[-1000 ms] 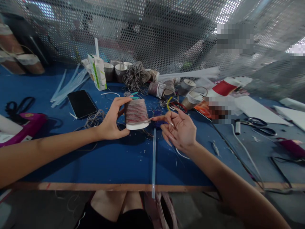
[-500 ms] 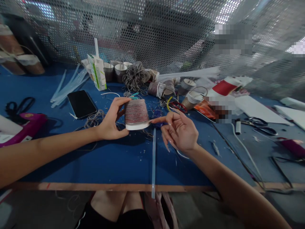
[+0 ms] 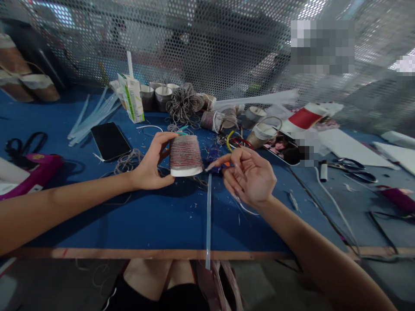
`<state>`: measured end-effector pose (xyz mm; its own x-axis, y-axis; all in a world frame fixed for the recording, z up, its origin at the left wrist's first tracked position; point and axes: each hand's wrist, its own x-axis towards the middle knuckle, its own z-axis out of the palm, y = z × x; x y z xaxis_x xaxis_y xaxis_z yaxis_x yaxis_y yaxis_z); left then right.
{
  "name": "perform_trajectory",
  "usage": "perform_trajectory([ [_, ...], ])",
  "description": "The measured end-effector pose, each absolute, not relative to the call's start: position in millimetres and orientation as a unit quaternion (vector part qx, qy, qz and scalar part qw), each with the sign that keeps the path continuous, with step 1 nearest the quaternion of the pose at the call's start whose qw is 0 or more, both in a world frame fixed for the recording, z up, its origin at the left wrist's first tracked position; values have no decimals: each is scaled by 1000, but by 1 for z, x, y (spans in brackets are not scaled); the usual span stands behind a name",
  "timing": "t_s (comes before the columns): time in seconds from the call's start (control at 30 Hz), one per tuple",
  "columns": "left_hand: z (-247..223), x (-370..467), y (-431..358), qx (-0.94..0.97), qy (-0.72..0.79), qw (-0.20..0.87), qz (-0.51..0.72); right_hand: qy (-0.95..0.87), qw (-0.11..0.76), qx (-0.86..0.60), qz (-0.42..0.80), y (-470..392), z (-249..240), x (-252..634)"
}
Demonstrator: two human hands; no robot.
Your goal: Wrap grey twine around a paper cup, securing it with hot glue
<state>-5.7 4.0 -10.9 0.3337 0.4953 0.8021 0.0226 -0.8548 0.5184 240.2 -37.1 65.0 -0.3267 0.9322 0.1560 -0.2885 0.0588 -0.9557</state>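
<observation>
My left hand (image 3: 152, 162) grips a paper cup (image 3: 185, 154) from its left side, fingers at the top and thumb near the bottom. Reddish-grey cord is wound around the cup in rows, and a bare white band shows along its lower edge. To the cup's right, my right hand (image 3: 248, 175) is open, its index finger stretched toward that edge and the other fingers loosely bent. I see nothing in it. Behind its fingertips lies a partly hidden blue object (image 3: 214, 154); a translucent glue stick (image 3: 209, 220) extends from there past the table's front edge.
Loose cord (image 3: 129, 162) and a black phone (image 3: 110, 141) lie left. A drink carton (image 3: 132, 99), a cord bundle (image 3: 184, 103) and several cups stand behind. At right are a lit phone (image 3: 282, 149), scissors (image 3: 353, 169) and a white cable (image 3: 333, 203). Perforated metal mesh (image 3: 207, 43) rises at the back.
My right index finger has drawn slightly away from the cup's lower edge, and the hand has shifted a little right. My left hand and the cup stay nearly still. The right phone's picture has changed.
</observation>
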Motion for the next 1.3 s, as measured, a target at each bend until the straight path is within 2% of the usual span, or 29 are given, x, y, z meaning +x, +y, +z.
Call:
perform_trajectory([
  [0.1, -11, -5, 5, 793, 146, 225, 547, -538, 433, -307, 655, -41, 68, 238],
  [0.23, -10, -5, 5, 794, 114, 247, 544, -517, 424, -337, 663, -35, 64, 239],
  [0.33, -9, -5, 4, 793, 105, 263, 539, -527, 467, -368, 607, -30, 57, 241],
  [0.47, -8, -6, 4, 801, 86, 286, 519, -617, 558, -338, 439, -31, 48, 246],
  [0.53, -7, -7, 4, 817, 76, 296, 489, -683, 533, -291, 406, -33, 45, 248],
  [0.6, -4, -7, 4, 835, 68, 306, 451, -741, 469, -267, 400, -34, 43, 249],
  [0.67, -1, -6, 3, 849, 58, 315, 420, -777, 415, -283, 378, -33, 41, 250],
  [0.77, 0, -3, 3, 859, 49, 319, 397, -795, 384, -324, 340, -32, 41, 250],
  [0.9, -4, -1, 8, 853, 87, 299, 419, -789, 381, -343, 339, -33, 40, 248],
  [1.1, -10, -2, 10, 841, 194, 191, 468, -778, 410, -354, 318, -36, 38, 245],
  [1.3, -4, -2, 2, 854, 171, 187, 455, -779, 408, -357, 317, -38, 36, 245],
])
